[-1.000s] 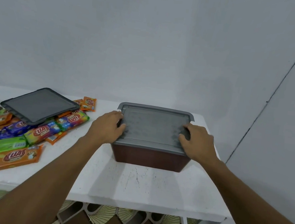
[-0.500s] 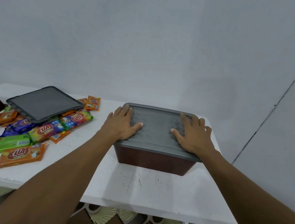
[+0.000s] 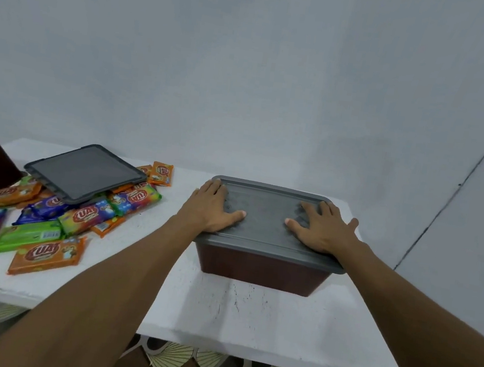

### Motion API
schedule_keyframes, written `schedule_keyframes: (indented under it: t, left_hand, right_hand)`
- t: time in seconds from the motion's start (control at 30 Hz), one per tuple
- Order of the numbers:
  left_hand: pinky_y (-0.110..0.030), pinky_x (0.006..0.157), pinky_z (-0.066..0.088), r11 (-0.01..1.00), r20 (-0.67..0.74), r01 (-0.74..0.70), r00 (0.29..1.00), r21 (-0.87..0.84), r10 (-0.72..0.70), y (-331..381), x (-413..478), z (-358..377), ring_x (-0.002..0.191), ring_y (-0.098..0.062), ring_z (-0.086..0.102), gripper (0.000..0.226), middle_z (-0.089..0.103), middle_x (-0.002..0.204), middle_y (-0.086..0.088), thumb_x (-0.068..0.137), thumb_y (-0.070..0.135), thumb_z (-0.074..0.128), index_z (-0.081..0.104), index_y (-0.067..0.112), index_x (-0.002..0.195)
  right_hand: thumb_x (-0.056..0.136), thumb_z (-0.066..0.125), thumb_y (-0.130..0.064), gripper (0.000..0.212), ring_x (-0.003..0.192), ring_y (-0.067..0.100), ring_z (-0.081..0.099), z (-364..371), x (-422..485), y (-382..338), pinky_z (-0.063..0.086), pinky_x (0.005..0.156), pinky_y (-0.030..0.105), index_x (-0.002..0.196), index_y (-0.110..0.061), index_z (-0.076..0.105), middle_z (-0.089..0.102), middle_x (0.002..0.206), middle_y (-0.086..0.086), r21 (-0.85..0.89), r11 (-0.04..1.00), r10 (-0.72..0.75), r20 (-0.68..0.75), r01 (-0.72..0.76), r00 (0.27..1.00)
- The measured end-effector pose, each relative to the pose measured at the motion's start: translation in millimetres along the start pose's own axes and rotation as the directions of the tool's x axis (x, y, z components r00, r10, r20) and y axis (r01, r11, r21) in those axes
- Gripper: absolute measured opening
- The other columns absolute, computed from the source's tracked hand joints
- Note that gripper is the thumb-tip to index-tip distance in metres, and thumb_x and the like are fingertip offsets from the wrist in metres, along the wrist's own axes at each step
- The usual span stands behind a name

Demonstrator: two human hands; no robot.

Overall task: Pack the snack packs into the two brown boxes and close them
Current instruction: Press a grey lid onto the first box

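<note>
While left hand [image 3: 214,210] and right hand [image 3: 325,228] press flat-fingered on the lid [image 3: 264,213], it hides what the brown box [image 3: 257,269] holds.

Reaching in from lower frame corners; pressing palms-down at mid-frame with left hand [image 3: 213,210] and right hand [image 3: 325,228], fingers straight, thumbs pointing inward.
</note>
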State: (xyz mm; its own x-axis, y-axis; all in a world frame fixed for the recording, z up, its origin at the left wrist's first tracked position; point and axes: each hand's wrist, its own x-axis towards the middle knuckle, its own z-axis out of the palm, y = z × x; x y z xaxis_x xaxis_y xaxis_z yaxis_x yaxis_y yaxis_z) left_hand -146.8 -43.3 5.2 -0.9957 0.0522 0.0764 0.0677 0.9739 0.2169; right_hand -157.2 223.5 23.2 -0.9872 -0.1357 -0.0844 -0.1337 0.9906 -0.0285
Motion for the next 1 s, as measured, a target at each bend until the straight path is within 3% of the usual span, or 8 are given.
schedule_keyframes:
  t: [0.17, 0.23, 0.3, 0.5, 0.67, 0.83, 0.9, 1.0]
  left_hand:
    - [-0.042, 0.12, 0.017, 0.935, 0.007, -0.014, 1.0, -0.355, 0.018, -8, -2, -4, 0.146, -0.023, 0.017, 0.087, 0.018, 0.16, -0.002, 0.083, 0.057, 0.06, 0.027, 0.012, 0.15]
    - [-0.044, 0.119, 0.018, 0.859, 0.021, -0.032, 0.999, -0.51, 0.05, -16, -12, -10, 0.143, -0.021, 0.024, 0.083, 0.025, 0.157, 0.0, 0.079, 0.058, 0.057, 0.033, 0.018, 0.148]
    - [-0.045, 0.121, 0.014, 0.817, 0.072, -0.053, 0.991, -0.575, 0.114, -34, -32, -10, 0.147, -0.018, 0.018, 0.077, 0.015, 0.162, 0.005, 0.088, 0.057, 0.049, 0.021, 0.026, 0.153]
    - [-0.037, 0.119, 0.017, 0.947, -0.048, -0.189, 0.982, -0.261, 0.183, -156, -94, -10, 0.146, -0.017, 0.022, 0.062, 0.027, 0.158, 0.003, 0.098, 0.057, 0.033, 0.031, 0.024, 0.15]
    - [-0.046, 0.118, 0.014, 0.993, -0.208, -0.117, 0.972, -0.035, 0.107, -281, -140, -19, 0.14, -0.022, 0.03, 0.068, 0.041, 0.148, -0.003, 0.091, 0.061, 0.024, 0.047, 0.019, 0.14]
    - [-0.053, 0.114, 0.023, 0.978, -0.204, 0.21, 0.957, -0.001, -0.206, -386, -170, -14, 0.14, -0.032, 0.027, 0.077, 0.036, 0.149, -0.012, 0.086, 0.067, 0.026, 0.044, 0.017, 0.142]
    - [-0.05, 0.114, 0.023, 0.974, -0.163, 0.226, 0.96, -0.02, -0.226, -415, -174, -12, 0.141, -0.032, 0.024, 0.085, 0.034, 0.151, -0.011, 0.082, 0.072, 0.022, 0.042, 0.016, 0.144]
    - [-0.043, 0.12, 0.005, 0.982, -0.132, 0.185, 0.973, -0.046, -0.189, -438, -166, -15, 0.148, -0.029, 0.009, 0.094, 0.022, 0.158, -0.014, 0.081, 0.072, 0.01, 0.031, 0.012, 0.15]
  right_hand:
    - [0.091, 0.026, -0.069, 0.071, 0.15, 0.028, -0.001, -2, -4, -20, 0.003, 0.113, 0.066, 0.152, -0.034, 0.015, 0.006, 0.163, 0.008, 0.067, 0.996, 0.056, 0.026, -0.057, 0.998]
    - [0.093, 0.03, -0.065, 0.068, 0.149, 0.029, 0.007, 0, -12, -39, 0.004, 0.115, 0.062, 0.151, -0.031, 0.022, 0.011, 0.162, 0.006, 0.11, 0.994, 0.017, -0.011, -0.015, 1.0]
    - [0.094, 0.033, -0.063, 0.066, 0.148, 0.03, 0.012, 3, -21, -72, 0.007, 0.116, 0.058, 0.15, -0.028, 0.027, 0.017, 0.161, 0.006, 0.151, 0.987, -0.056, -0.038, 0.061, 0.998]
    - [0.087, 0.035, -0.064, 0.07, 0.134, 0.034, 0.039, 14, -28, -191, 0.031, 0.11, 0.056, 0.143, -0.021, 0.037, 0.042, 0.147, 0.011, 0.312, 0.931, -0.127, -0.206, 0.188, 0.97]
    - [0.094, 0.048, -0.049, 0.058, 0.147, 0.027, 0.015, 38, -48, -305, 0.015, 0.119, 0.05, 0.146, -0.026, 0.035, 0.021, 0.16, 0.007, 0.239, 0.902, -0.25, -0.39, 0.359, 0.886]
    - [0.09, 0.049, -0.06, 0.074, 0.149, 0.026, -0.001, 89, -62, -389, 0.007, 0.119, 0.052, 0.152, -0.029, 0.022, 0.003, 0.163, 0.005, 0.286, 0.858, -0.398, -0.153, 0.426, 0.904]
    - [0.085, 0.05, -0.068, 0.083, 0.149, 0.023, -0.012, 107, -63, -416, 0.002, 0.117, 0.058, 0.153, -0.036, 0.015, -0.008, 0.163, 0.001, 0.276, 0.846, -0.454, -0.077, 0.457, 0.888]
    - [0.079, 0.043, -0.078, 0.086, 0.147, 0.022, -0.02, 124, -57, -447, -0.002, 0.113, 0.065, 0.151, -0.044, 0.01, -0.015, 0.162, -0.005, 0.157, 0.825, -0.539, -0.071, 0.543, 0.839]
